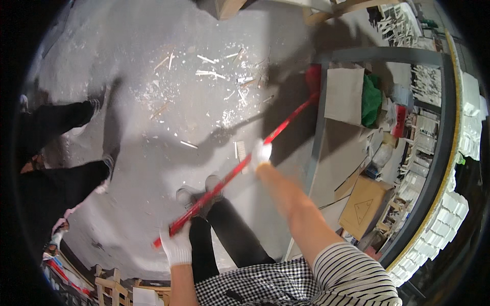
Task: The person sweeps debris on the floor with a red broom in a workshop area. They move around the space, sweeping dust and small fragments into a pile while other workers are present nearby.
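A red broom [219, 189] slants across the view from lower left to upper right. My left hand [176, 246], in a white glove, is closed round the handle near its lower end. Farther up, my right hand [262, 152], also white-gloved, grips the handle. The dark red broom head [313, 80] is in shadow beside the rack's leg, and its bristles cannot be made out. White chips and scraps [227, 120] and several thin sticks [209, 75] lie scattered on the grey floor beyond my feet.
At right stands a grey metal rack [380, 55] with white pieces on top; a white box [344, 95], green cloth [371, 102] and cardboard box [363, 206] are inside its frame. Another person's dark-trousered legs [66, 183] are at left. Wooden crates [109, 285] stand at lower left.
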Tool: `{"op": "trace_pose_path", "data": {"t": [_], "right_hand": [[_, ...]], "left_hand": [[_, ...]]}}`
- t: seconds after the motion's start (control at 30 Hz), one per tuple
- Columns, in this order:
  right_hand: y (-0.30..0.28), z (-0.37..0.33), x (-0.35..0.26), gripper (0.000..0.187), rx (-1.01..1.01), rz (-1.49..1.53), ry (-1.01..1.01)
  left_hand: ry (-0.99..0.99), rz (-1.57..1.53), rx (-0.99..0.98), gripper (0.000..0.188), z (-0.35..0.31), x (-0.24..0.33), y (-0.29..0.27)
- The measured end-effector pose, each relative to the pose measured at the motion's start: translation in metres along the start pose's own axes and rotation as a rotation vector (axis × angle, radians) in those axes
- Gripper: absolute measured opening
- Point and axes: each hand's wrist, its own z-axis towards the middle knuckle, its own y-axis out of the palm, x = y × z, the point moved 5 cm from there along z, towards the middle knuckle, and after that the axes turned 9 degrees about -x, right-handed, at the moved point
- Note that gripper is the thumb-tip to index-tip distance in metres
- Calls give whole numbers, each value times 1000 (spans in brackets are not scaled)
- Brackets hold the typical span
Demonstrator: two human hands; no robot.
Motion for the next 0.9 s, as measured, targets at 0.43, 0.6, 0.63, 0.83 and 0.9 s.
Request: {"op": "trace_pose_path", "data": {"t": [0.43, 0.6, 0.63, 0.83, 0.9], "right_hand": [[-64, -174, -111, 15, -176, 721, 228], [-28, -51, -126, 14, -119, 892, 245], [-17, -46, -143, 14, -69, 851, 250], [-29, -39, -85, 14, -57, 319, 195], [-53, -70, -59, 17, -76, 250, 141]], "left_hand": [[-36, 51, 33, 28, -177, 62, 15], [122, 160, -124, 25, -79, 43, 129], [104, 118, -99, 25, -60, 49, 140], [45, 63, -49, 29, -109, 14, 96], [-36, 43, -11, 32, -158, 3, 57]]}}
